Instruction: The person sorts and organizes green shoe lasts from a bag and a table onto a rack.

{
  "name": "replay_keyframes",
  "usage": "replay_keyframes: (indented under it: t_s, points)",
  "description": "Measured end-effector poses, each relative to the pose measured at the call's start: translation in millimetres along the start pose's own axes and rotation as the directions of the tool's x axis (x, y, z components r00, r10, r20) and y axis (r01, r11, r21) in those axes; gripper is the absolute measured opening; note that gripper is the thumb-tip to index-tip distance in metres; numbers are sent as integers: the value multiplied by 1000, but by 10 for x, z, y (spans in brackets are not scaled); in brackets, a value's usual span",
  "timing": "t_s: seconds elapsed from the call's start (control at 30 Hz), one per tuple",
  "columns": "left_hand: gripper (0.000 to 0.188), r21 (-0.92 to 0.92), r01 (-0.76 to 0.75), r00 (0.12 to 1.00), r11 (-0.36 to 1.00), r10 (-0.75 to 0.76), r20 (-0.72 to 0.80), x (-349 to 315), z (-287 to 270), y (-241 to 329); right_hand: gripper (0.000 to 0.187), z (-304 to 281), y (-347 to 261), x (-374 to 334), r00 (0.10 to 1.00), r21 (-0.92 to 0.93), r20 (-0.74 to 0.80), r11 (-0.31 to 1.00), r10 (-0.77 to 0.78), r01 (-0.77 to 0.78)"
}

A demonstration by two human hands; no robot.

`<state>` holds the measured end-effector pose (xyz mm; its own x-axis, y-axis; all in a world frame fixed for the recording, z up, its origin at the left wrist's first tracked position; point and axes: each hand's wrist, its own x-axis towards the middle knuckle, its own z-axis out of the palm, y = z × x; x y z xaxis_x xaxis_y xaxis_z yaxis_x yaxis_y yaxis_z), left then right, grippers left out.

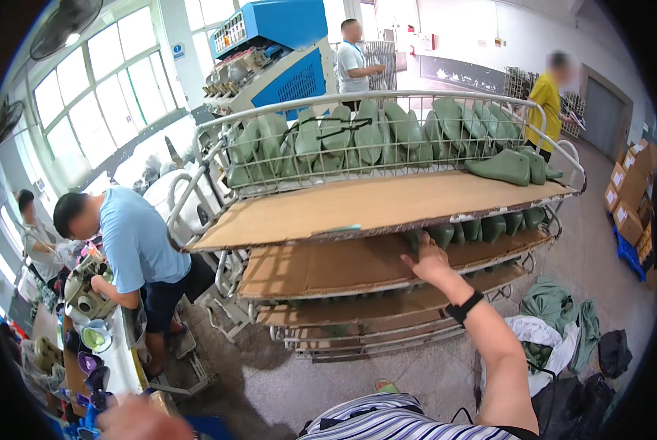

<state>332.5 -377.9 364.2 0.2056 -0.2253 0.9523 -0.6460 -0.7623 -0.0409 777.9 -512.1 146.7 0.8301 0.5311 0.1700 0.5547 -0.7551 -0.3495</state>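
My right hand [429,262] reaches onto the second tier of a shelf rack, its thumb spread away from the stretched fingers. Its fingertips are at the left end of a row of green shoe lasts [493,228]; whether they touch the nearest one is hard to see. A brown cardboard sheet [314,265] lines this tier. On the top tier, more green lasts [368,136] stand packed behind wire mesh, and a few [504,167] lie at the right front on cardboard [387,202]. My left hand [144,419] is low at the left, blurred, its fingers unclear.
A person in light blue [139,238] bends over a workbench [127,359] at the left. A blue machine [288,59] stands behind the rack. Cloth and bags [552,330] lie on the floor at right, with cartons [629,194] beyond. Two people stand behind the rack.
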Motion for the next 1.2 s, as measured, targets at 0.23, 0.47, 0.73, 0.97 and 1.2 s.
replay_keyframes:
  t_s: [0.23,0.47,0.73,0.97,1.2]
  points:
    - [44,-2,552,615,834,-406,676,-675,1461,-1261,65,619,561,1034,956,-188,161,943,-245,273]
    - [40,-60,763,464,644,-481,744,-810,2307,-1853,50,253,477,767,929,11,282,969,-239,246]
    - [71,221,623,230,750,-446,865,-748,3059,-2275,35,-469,838,-249,779,816,577,214,-244,-537]
    - [59,-2,993,58,118,-474,879,-860,3652,-2928,38,-843,1701,-838,923,937,349,84,-164,-340]
    - [67,-134,950,86,-282,-177,981,-749,4129,-2618,34,-794,1872,-825,934,932,358,-48,-1,-358]
